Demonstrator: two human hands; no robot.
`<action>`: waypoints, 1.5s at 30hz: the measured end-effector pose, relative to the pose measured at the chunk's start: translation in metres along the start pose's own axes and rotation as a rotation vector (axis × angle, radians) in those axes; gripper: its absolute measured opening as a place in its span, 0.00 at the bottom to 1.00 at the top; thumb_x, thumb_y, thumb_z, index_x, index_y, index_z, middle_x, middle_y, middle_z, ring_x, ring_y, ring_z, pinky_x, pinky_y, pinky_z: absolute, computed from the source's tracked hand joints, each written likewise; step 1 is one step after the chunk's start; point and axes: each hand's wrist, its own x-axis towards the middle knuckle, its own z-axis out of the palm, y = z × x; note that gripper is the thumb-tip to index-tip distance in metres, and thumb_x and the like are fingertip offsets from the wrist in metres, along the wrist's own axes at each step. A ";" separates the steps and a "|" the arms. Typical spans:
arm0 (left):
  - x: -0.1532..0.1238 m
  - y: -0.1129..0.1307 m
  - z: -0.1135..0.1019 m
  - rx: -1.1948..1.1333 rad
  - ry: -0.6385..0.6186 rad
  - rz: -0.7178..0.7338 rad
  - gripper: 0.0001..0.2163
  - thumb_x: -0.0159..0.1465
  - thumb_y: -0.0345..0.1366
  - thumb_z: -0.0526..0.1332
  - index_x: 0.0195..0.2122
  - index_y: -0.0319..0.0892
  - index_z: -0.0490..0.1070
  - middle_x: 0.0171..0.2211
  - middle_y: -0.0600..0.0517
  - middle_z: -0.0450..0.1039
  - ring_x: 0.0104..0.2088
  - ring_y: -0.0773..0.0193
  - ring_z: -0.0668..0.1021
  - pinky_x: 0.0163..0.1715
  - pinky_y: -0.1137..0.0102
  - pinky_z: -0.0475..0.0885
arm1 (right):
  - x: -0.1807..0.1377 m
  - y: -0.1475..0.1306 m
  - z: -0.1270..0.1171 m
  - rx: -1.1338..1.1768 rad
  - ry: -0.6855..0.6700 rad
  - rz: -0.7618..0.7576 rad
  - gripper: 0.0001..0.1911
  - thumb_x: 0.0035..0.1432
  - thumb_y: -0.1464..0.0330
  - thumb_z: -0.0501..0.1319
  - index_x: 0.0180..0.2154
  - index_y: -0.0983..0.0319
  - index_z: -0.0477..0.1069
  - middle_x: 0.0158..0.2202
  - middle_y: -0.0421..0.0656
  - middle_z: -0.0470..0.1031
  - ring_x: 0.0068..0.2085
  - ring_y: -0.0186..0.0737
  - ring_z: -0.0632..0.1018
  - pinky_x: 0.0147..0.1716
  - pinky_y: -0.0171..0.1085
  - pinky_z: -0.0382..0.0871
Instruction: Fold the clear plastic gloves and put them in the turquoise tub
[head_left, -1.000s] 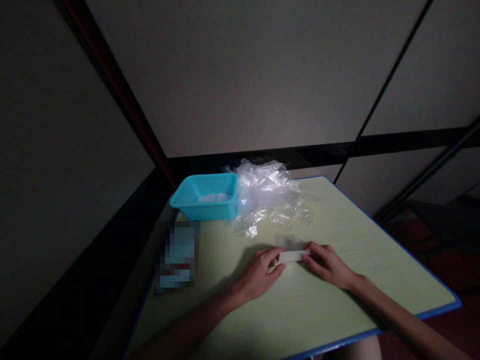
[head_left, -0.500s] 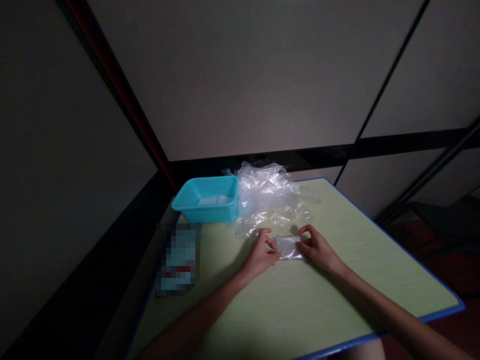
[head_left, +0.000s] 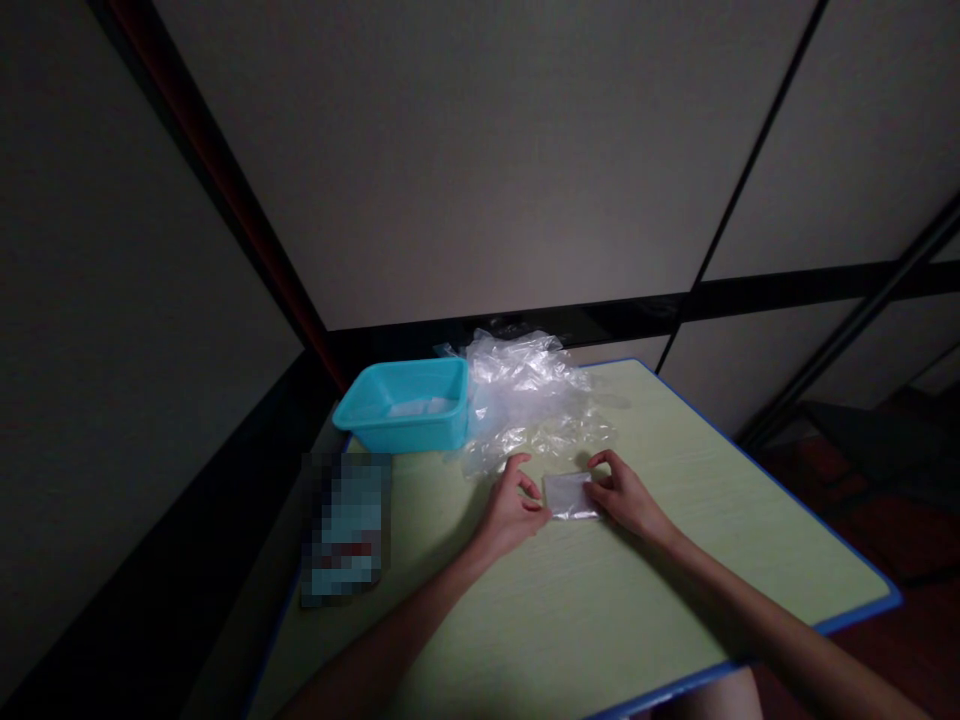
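A small folded clear plastic bag lies flat on the pale green table between my hands. My left hand has its thumb at the bag's lower left corner, its index finger arched up and away. On the opposite side, my right hand grips the right edge with the thumb, its index finger also arched above. How the lower fingers meet the bag is partly hidden. Just beyond my hands spreads a heap of crumpled clear plastic bags.
A turquoise plastic basin stands at the back left, with whitish flat pieces inside. A pixelated item lies by the left edge. Behind the table rises a pale panelled wall; a dark seat-like shape is at right.
The view has shifted slightly, so everything sits a little further left. Both hands keep nearly the same pose at the folded plastic bag, which looks flatter and squarer.
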 end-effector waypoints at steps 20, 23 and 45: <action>0.008 -0.007 0.000 0.108 -0.014 0.088 0.32 0.44 0.18 0.60 0.49 0.46 0.52 0.25 0.63 0.59 0.20 0.76 0.68 0.20 0.81 0.64 | -0.040 -0.011 -0.005 -0.924 -0.147 -0.662 0.33 0.58 0.58 0.51 0.60 0.66 0.45 0.60 0.55 0.51 0.59 0.49 0.56 0.54 0.52 0.54; 0.007 -0.006 0.000 0.125 -0.015 0.093 0.31 0.45 0.18 0.60 0.49 0.46 0.52 0.26 0.62 0.59 0.20 0.76 0.69 0.21 0.81 0.65 | -0.038 -0.001 0.001 -1.059 -0.171 -0.705 0.35 0.59 0.55 0.47 0.61 0.68 0.42 0.61 0.56 0.47 0.61 0.49 0.51 0.55 0.54 0.51; -0.020 0.017 -0.010 1.139 -0.429 0.552 0.29 0.63 0.42 0.51 0.60 0.33 0.41 0.62 0.43 0.39 0.61 0.61 0.43 0.59 0.64 0.42 | -0.039 0.005 0.003 -1.178 -0.143 -0.741 0.43 0.57 0.49 0.44 0.61 0.70 0.31 0.61 0.56 0.43 0.61 0.49 0.46 0.55 0.51 0.50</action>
